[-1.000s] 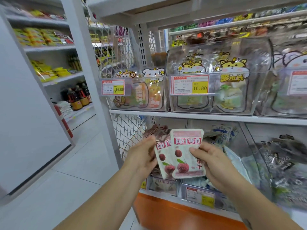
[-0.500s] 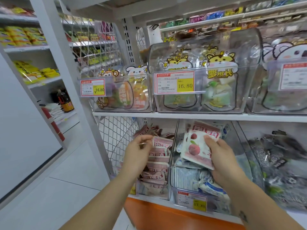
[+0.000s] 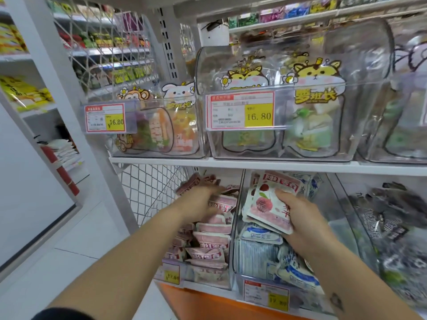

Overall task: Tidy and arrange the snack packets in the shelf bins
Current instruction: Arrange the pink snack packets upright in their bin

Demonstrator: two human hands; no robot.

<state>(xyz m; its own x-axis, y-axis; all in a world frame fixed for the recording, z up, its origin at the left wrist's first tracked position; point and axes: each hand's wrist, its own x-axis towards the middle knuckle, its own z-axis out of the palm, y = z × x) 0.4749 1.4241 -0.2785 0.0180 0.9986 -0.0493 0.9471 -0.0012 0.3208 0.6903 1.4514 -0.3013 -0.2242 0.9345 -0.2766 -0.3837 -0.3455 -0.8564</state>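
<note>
Head view: the right hand (image 3: 300, 218) holds two pink-and-white fruit packets (image 3: 268, 204), thumb across their faces and fingers curled behind, clamped on the pair. The packets stand fanned and nearly upright, long axis running up toward the shelf board (image 3: 254, 161) above and tops leaning a little to the left. They hang over the middle bin (image 3: 302, 296), which holds blue-and-white packets (image 3: 261, 252), so they look out of place there.

The matching pink packets (image 3: 212, 241) are stacked in the left bin (image 3: 196, 281), just across the clear dividing wall, at the left end of the lower shelf. The left hand (image 3: 198, 202) reaches into the top of that stack. It is blurred, so whether its fingers are apart or gripping cannot be told.

The move ahead probably carries the held pair leftward over the divider. The left hand is nearer the spot, but the right has the packets.
</note>
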